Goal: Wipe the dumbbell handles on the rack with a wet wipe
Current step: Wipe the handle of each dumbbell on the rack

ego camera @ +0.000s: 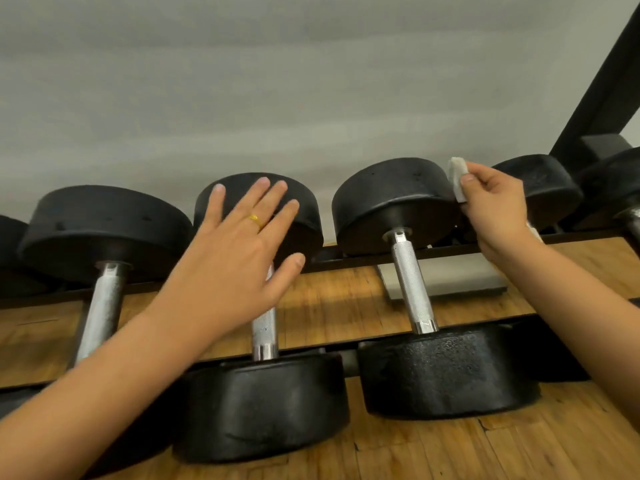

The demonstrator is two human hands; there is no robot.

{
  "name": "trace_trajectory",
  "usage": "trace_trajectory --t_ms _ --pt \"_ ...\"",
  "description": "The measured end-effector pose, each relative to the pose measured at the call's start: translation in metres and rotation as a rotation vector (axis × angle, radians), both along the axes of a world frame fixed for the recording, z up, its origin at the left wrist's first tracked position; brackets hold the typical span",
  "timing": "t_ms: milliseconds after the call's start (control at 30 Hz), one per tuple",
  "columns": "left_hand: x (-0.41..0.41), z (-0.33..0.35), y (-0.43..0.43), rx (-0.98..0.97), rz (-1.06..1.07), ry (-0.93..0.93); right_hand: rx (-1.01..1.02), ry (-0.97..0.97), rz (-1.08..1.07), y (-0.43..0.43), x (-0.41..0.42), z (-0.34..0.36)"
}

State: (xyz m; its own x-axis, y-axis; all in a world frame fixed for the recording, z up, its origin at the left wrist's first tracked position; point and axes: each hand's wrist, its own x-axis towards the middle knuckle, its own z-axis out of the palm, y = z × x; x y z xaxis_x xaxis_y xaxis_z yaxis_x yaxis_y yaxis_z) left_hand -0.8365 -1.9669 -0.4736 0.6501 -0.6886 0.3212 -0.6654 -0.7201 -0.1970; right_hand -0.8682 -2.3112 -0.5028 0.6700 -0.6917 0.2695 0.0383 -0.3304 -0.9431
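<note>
R hand (493, 202) grips wipe (456, 180); L hand (239, 251) spread

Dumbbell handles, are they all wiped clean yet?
Done: no handle shows wiping marks, so I cannot tell. In hand: the right hand pinches the wet wipe, off every handle; the left hand is open over the middle handle. Left: probably the handle between the hands and more.

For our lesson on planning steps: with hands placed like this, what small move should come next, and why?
Probably lower the right hand, which pinches the wet wipe, onto the bare knurled handle nearest it: the wipe is up beside that dumbbell's far head, on no handle.
</note>
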Motion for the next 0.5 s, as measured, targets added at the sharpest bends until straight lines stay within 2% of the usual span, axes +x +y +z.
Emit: trace_trajectory --t_ms 100,333,500 --pt "0.016 -0.014 -0.017 -0.018 0.103 -0.014 0.075 0.026 0.013 0.011 0.009 0.009" --pt "0.023 -0.043 -0.022 -0.207 0.041 -0.237 -0.164 0.047 0.129 0.009 -0.029 0.006" --pt "0.024 -0.045 -0.023 -0.213 0.045 -0.260 -0.026 0.004 0.154 0.006 -0.014 0.007"
